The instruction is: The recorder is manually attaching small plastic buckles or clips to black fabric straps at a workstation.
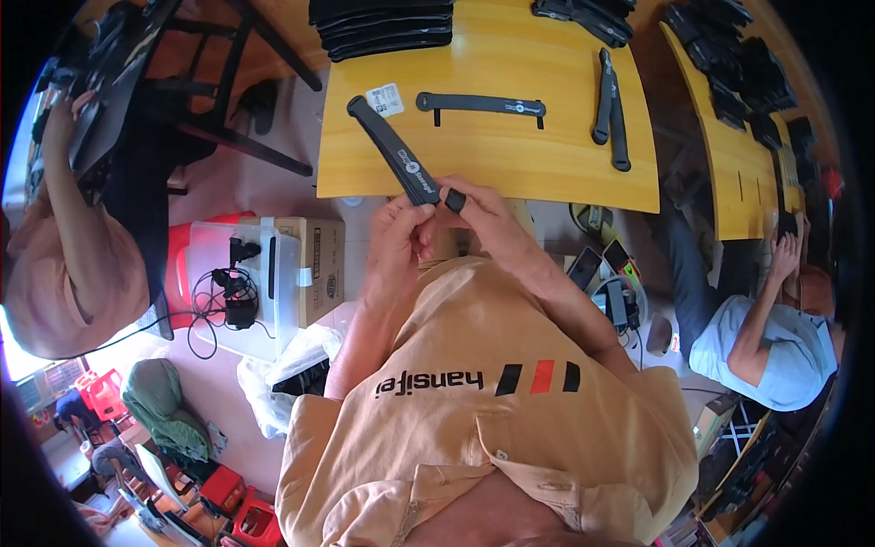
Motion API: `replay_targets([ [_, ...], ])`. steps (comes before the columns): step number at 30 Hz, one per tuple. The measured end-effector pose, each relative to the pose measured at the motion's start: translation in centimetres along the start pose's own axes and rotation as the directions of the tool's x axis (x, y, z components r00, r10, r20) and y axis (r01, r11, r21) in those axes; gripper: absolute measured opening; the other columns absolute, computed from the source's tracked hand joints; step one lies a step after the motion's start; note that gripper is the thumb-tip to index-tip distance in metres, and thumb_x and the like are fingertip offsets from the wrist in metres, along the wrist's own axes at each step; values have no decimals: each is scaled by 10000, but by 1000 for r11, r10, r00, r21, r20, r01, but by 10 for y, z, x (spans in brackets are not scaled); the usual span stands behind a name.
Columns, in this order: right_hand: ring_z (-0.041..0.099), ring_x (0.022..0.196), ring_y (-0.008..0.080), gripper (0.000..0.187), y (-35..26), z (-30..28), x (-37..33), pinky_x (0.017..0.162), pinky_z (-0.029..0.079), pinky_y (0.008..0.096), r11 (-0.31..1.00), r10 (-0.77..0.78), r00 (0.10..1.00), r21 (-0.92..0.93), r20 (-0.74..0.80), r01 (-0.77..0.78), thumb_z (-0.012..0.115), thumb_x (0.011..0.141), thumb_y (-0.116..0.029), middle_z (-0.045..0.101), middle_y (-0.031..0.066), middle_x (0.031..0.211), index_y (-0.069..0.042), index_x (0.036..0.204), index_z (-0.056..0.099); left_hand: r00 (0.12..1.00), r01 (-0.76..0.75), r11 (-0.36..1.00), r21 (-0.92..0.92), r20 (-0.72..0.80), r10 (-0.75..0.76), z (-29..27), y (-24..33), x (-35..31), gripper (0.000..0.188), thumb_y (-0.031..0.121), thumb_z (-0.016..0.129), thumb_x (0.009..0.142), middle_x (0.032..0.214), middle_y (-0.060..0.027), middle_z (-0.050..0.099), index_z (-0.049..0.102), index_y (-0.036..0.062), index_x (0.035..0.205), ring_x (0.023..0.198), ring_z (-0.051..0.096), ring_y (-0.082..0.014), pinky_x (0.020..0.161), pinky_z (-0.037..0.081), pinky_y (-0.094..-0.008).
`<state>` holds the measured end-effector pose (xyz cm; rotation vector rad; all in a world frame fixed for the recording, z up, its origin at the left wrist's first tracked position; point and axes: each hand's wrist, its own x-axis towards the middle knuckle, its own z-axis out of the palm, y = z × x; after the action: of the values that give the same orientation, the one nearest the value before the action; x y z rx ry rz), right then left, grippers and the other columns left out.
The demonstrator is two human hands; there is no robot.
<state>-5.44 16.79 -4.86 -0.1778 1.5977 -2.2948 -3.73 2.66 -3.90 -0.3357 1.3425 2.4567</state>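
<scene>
Frame centre: left hand (401, 226) and right hand (490, 219), both grips pinching lower end of dark strap (394, 153). Second strap (483, 104) on yellow table (547, 164), upper centre.

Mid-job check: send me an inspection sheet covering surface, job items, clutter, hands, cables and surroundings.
Surface: yellow table with a wood-look top
Job items: dark strap in the hands, far end over the table; flat strap lying crosswise on it
Clutter: white label; black stack at the far edge
Hands: left hand and right hand both grip the dark strap's near end
Cables: tangled black cables at a clear bin, left side
Surroundings: cardboard box beside the bin; seated co-workers, left and right
</scene>
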Motion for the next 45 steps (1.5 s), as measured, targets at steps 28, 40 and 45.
replay_targets([
  [28, 588, 714, 274, 283, -1, 22, -10, 648, 456, 332, 811, -311, 937, -559, -160, 174, 439, 798, -6, 586, 178, 818, 47, 1042, 573, 635, -294, 459, 838, -187, 750, 11, -25, -1, 449, 55, 692, 736, 827, -32, 493, 427, 20, 1096, 783, 503, -137, 654, 426, -256],
  [40, 531, 873, 163, 423, 8, 3, -1, 790, 414, 239, 913, -117, 993, -391, 30, 119, 359, 780, 64, 555, 98, 945, 69, 1178, 502, 846, -398, 737, 546, -92, 525, -5, -15, 4, 289, -72, 646, 692, 916, -33, 513, 543, 15, 948, 807, 505, -107, 749, 434, -222],
  [45, 513, 739, 214, 437, -1, 2, 2, 680, 417, 273, 824, -191, 977, -525, 92, 211, 419, 746, 47, 510, 132, 826, 47, 1173, 510, 877, -364, 818, 446, -132, 462, -5, -9, 2, 258, -44, 632, 747, 915, -48, 546, 531, -5, 982, 812, 553, -106, 764, 457, -226],
])
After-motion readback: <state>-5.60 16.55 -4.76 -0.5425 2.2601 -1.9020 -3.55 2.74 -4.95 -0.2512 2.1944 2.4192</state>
